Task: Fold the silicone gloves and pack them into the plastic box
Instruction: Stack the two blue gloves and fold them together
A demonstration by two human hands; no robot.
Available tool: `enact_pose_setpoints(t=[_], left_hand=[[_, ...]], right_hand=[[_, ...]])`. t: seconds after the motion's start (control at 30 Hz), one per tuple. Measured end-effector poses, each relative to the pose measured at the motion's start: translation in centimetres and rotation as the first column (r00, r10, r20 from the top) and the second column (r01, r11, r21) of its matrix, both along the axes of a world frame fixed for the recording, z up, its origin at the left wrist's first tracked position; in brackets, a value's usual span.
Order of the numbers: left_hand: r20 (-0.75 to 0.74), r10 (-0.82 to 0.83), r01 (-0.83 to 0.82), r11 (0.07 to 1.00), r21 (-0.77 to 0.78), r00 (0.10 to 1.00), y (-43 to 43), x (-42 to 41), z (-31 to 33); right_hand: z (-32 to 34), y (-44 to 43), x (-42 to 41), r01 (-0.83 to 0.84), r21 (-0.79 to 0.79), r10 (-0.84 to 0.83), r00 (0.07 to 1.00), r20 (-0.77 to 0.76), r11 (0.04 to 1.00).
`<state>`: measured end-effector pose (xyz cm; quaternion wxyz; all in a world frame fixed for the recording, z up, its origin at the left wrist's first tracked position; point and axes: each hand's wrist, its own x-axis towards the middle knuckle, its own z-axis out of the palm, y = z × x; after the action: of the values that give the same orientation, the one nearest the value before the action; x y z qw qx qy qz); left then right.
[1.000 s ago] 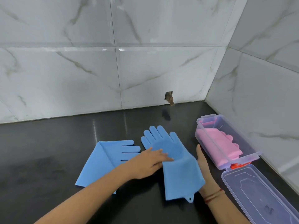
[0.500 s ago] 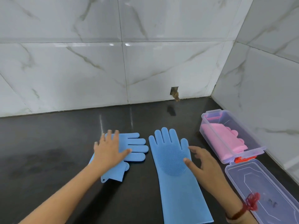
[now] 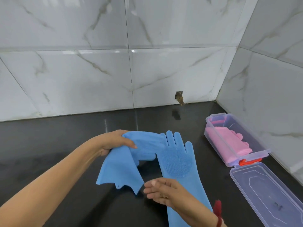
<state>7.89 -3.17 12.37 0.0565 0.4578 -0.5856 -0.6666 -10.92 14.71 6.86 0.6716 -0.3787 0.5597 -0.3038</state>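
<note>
The black countertop (image 3: 49, 153) fills the lower frame and meets marble wall tiles (image 3: 82, 71) at 12 o'clock and at 3 o'clock.

The plastic box (image 3: 232, 145) stands open at 3 o'clock against the side wall. Folded pink gloves (image 3: 227, 141) already lie inside it. Its clear lid (image 3: 268, 194) lies flat at 4 o'clock, joined to the box at a red latch (image 3: 247, 161).

2 blue silicone gloves remain outside the box. The flat blue glove (image 3: 177, 161) lies at centre, scrubbing bristles facing up, fingers pointing to 12 o'clock, cuff running toward 6 o'clock under the right forearm. The lifted blue glove (image 3: 126, 163) is at 9 o'clock of it. Its finger end drapes toward the flat glove's fingers; whether they touch cannot be told. Its cuff hangs toward 6 o'clock, with a hanging tab at the edge.

The left hand (image 3: 114, 141) is closed on the lifted glove near its bend, thumb on top. The right hand (image 3: 162, 192) is open and holds nothing, fingertips just beside the hanging cuff.

Step in hand, by judgement: folding the 2nd pair, 1st glove. The next move likely calls for the right hand to take the cuff and bring the glove over the flat one, edges aligned. Silicone is limp and springy, so the fold should need pressing down.
</note>
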Motion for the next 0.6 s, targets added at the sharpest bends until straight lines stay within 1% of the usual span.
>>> enact_pose_setpoints(t=[0.1, 0.17, 0.2, 0.27, 0.3, 0.33, 0.4, 0.47, 0.53, 0.6], left_hand=[[-0.209, -0.067, 0.07, 0.998, 0.006, 0.976, 3.5, -1.3, 2.7], [-0.364, -0.096, 0.121, 0.992, 0.045, 0.926, 5.4, -1.9, 4.1], [-0.427, -0.093, 0.133, 0.989, 0.064, 0.9, 6.3, -2.4, 4.3], [-0.505, -0.023, 0.083, 0.992, 0.096, 0.863, 7.9, -4.0, 3.7], [-0.525, 0.04, 0.03, 0.992, 0.125, 0.85, 8.6, -5.0, 2.9], [-0.534, 0.113, -0.025, 0.985, 0.17, 0.838, 9.2, -6.0, 1.9], [-0.523, 0.243, -0.104, 0.954, 0.28, 0.817, 10.0, -7.7, -0.2], [-0.502, 0.329, -0.147, 0.918, 0.369, 0.8, 10.1, -9.0, -2.2], [-0.467, 0.4, -0.204, 0.887, 0.414, 0.789, 9.7, -10.0, -4.0], [-0.404, 0.446, -0.268, 0.865, 0.425, 0.799, 9.4, -10.9, -5.5]], right_hand=[[-0.2, 0.8, -0.2, 0.036, 0.015, -0.038, 0.985, 0.169, 0.999], [-0.1, 1.2, -0.1, 0.066, -0.056, -0.046, 0.952, 0.303, 0.996], [-0.1, 1.4, -0.2, 0.107, -0.103, -0.058, 0.916, 0.398, 0.989], [0.2, 1.6, -0.9, 0.244, -0.189, -0.095, 0.816, 0.57, 0.951], [0.5, 1.6, -1.5, 0.313, -0.238, -0.102, 0.775, 0.624, 0.919], [0.8, 1.5, -2.3, 0.38, -0.284, -0.118, 0.755, 0.646, 0.88], [1.3, 0.6, -4.3, 0.494, -0.323, -0.221, 0.761, 0.61, 0.807], [1.3, -0.7, -6.6, 0.551, -0.333, -0.332, 0.781, 0.529, 0.765], [0.6, -2.4, -8.5, 0.536, -0.302, -0.391, 0.816, 0.425, 0.789], [-0.5, -4.2, -10.1, 0.524, -0.241, -0.471, 0.847, 0.246, 0.817]])
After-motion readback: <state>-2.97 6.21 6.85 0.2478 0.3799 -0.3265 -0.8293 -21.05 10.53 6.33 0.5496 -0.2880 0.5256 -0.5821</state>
